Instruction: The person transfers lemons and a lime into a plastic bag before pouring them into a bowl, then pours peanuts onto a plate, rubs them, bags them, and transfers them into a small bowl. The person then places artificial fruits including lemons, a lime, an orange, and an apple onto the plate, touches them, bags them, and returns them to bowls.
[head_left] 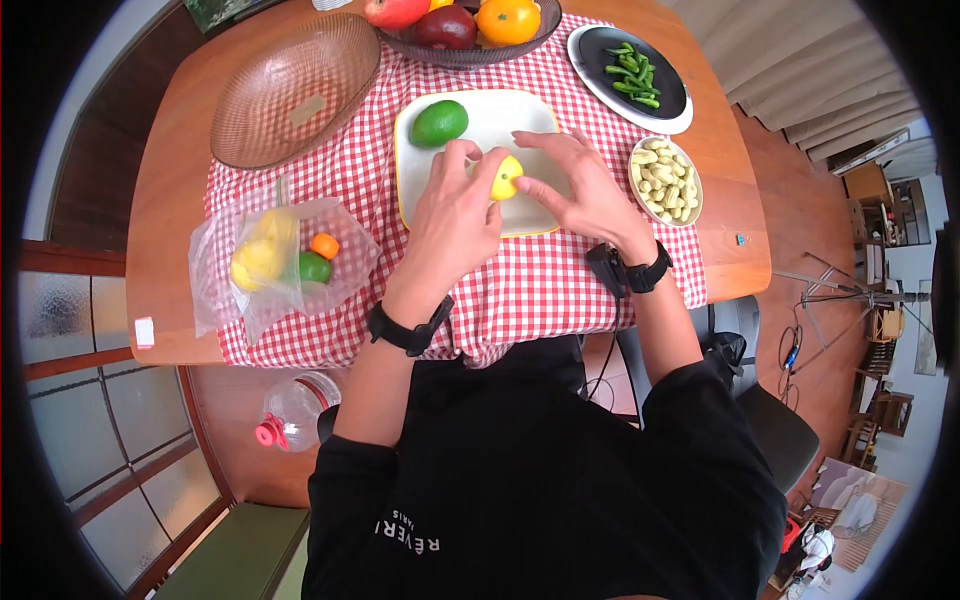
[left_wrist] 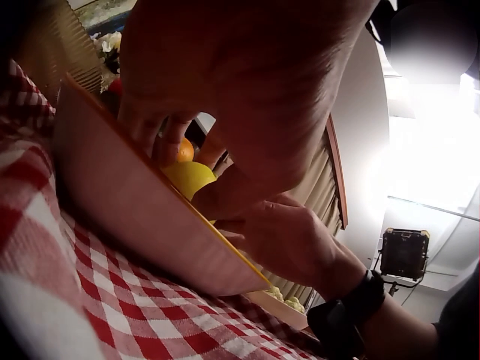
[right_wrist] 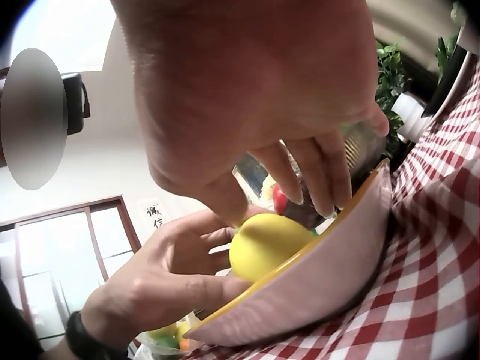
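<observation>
My left hand (head_left: 452, 208) pinches a yellow lemon (head_left: 507, 178) between thumb and fingers, over the white tray (head_left: 415, 205) with the yellow rim. From the other side, my right hand (head_left: 585, 190) touches the lemon with its thumb; its other fingers are stretched out over the tray. In the right wrist view the lemon (right_wrist: 270, 247) appears just above the tray's rim, between both hands. A green oval fruit (head_left: 440, 123) lies at the tray's far left. The left wrist view has the lemon (left_wrist: 189, 177) partly hidden by my left hand (left_wrist: 232, 97).
Left of the tray lies a clear plastic bag (head_left: 215, 270) with yellow, green and orange fruit. An oval brown basket (head_left: 260, 110) and a fruit bowl (head_left: 465, 55) stand behind. At right are green peppers (head_left: 635, 75) on a black plate and a bowl of peanuts (head_left: 665, 182).
</observation>
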